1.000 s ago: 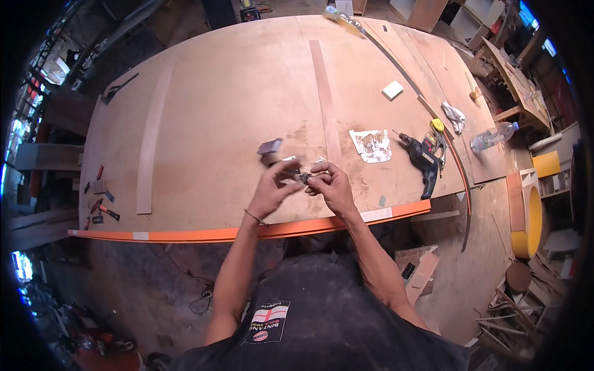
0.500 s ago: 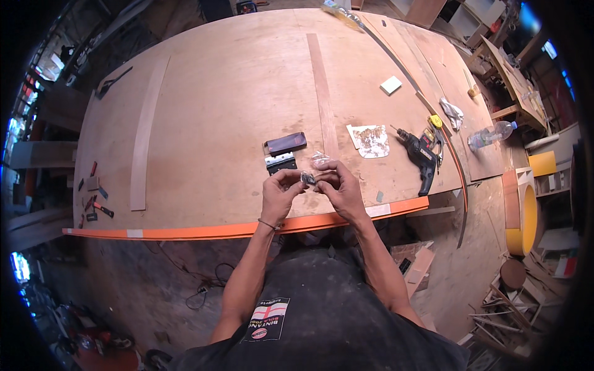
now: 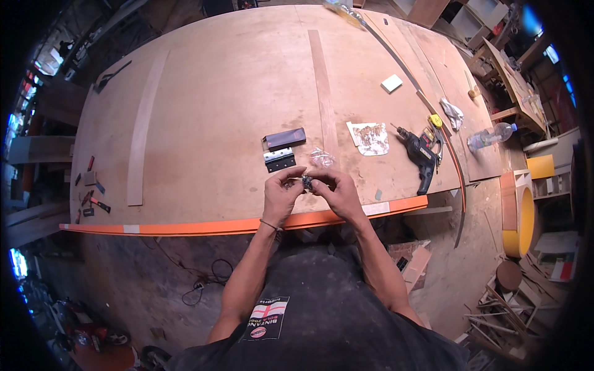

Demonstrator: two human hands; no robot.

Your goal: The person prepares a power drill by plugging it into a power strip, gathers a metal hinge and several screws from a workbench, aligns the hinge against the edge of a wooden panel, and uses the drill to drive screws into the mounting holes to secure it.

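Small dark bundle (image 3: 307, 183), seen in the head view, sits between the two hands over the near part of the pale wooden tabletop (image 3: 229, 93). The left hand (image 3: 281, 196) grips its left side with curled fingertips, and the right hand (image 3: 338, 193) pinches its right side between thumb and fingers. Just beyond the left hand lie a black and silver hinge (image 3: 280, 161) and, behind that, a dark oblong box (image 3: 284, 138); crumpled clear plastic (image 3: 322, 158) rests just beyond the right fingers. Farther right are a stained white sheet (image 3: 372, 140), then a power drill (image 3: 421, 154) with its bit toward the far left. An orange strip (image 3: 185, 226) runs along the near edge, under the wrists. Fingers hide much of the bundle; its visible part runs roughly away from the body, but which end points where I cannot tell
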